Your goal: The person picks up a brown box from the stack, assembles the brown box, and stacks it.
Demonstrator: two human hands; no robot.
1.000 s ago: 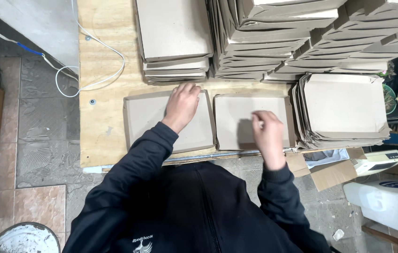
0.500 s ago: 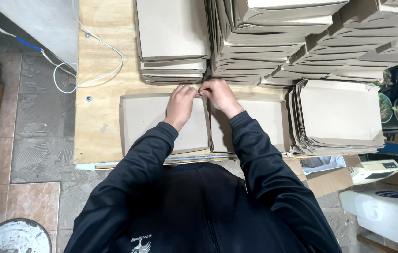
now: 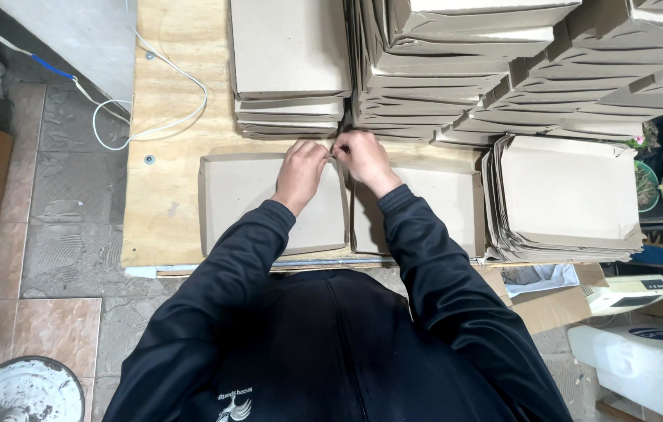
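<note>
On the tabletop (image 3: 167, 195), two flat cardboard trays lie side by side. Left hand (image 3: 300, 170) and right hand (image 3: 363, 159) meet at the left tray's (image 3: 245, 203) 1 o'clock corner, each grip pinching its rim; the right tray (image 3: 441, 203) lies untouched.

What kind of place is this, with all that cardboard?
Probably a small workshop where cardboard boxes are folded. Tall stacks of flat cardboard pieces crowd a plywood workbench, and the left hand and right hand meet at the far edge of two open cardboard trays.
</note>
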